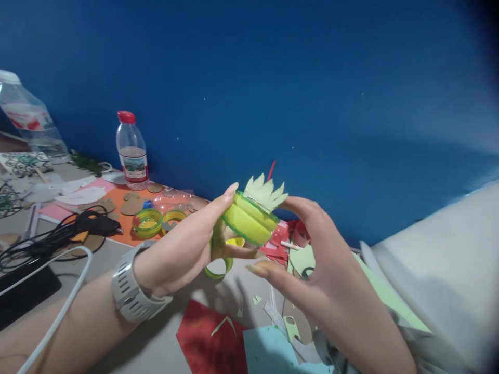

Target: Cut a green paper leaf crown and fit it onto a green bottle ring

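Observation:
My left hand (202, 234), with a pale watch strap at its wrist, grips a yellow craft piece with green edges (249, 221). Its thumb lies on the upper left edge, and other fingers are underneath. Along the top of the piece stands a pale green paper strip cut into leaf-like points (265, 192). My right hand (307, 249) is around the right side, index fingertip at the end of the leaf strip. Its thumb is spread well below, close to my left fingertips. Whether the right index finger presses on the strip I cannot tell.
Red paper (210, 337) and light blue paper (268, 350) lie in front, with green scraps. Yellow-green rings (147, 224), a red-capped bottle (132, 156), a large bottle (33, 124) and a black-cabled tool (97, 223) are leftward. A blue wall (249, 93) rises behind.

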Motion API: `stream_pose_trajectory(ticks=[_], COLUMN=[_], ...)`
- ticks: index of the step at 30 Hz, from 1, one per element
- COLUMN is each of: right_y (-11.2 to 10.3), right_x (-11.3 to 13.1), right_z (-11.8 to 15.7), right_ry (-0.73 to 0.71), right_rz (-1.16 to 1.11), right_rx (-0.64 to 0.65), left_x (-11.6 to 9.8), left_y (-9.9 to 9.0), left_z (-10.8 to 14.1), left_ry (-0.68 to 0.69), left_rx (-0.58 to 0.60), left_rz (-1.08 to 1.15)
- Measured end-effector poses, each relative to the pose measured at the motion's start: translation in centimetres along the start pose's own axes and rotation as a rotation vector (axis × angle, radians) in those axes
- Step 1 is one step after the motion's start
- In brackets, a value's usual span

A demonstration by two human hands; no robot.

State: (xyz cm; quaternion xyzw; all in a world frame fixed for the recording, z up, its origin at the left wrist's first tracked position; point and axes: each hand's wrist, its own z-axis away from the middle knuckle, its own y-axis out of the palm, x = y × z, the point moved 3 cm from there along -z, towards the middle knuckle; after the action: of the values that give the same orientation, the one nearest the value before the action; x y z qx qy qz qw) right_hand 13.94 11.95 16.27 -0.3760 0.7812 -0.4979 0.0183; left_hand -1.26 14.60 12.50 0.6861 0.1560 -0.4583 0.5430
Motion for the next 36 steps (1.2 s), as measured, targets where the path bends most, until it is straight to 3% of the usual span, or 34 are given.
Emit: stream_pose_trajectory(ticks=[6,10,14,18,21,24,28,36], right_y=[0.6,0.5,0.3,0.3,0.3,0.4,0.4,0.0], right_x=[0.4,0.5,0.4,0.1,-0.1,-0.2,-0.1,-0.2], right_z=[0.0,-0.1,0.1,0.2,0.1,-0.1,-0.3,-0.1], right_ry=[-0.034,-0.114,-0.133,-0.044,0.087,0.160,0.156,0.145], right_rz=[0.050,0.072,0.006,-0.330,-0.563,-0.567,-0.540,-0.495], right_rx=[-0.077,-0.082,-0.059,-0.017,-0.063,-0.150,-0.203,-0.267], left_x=[0.6,0.6,0.6,1.0,1.3,1.5,1.7,2.1], left_y=[0.9,1.2,1.1,0.8,0.6,0.6,0.5,0.0], left_z=[0.8,0.7,0.6,0.7,0.7,0.7,0.6,0.5], left_ry=[0.026,0.058,0.056,0.053,0.101,0.144,0.209,0.160], left_rx=[0.027,0.105,0.084,0.027,-0.003,-0.023,-0.057,-0.132], left_rz=[0.101,0.148,0.135,0.022,-0.126,-0.251,-0.379,-0.411])
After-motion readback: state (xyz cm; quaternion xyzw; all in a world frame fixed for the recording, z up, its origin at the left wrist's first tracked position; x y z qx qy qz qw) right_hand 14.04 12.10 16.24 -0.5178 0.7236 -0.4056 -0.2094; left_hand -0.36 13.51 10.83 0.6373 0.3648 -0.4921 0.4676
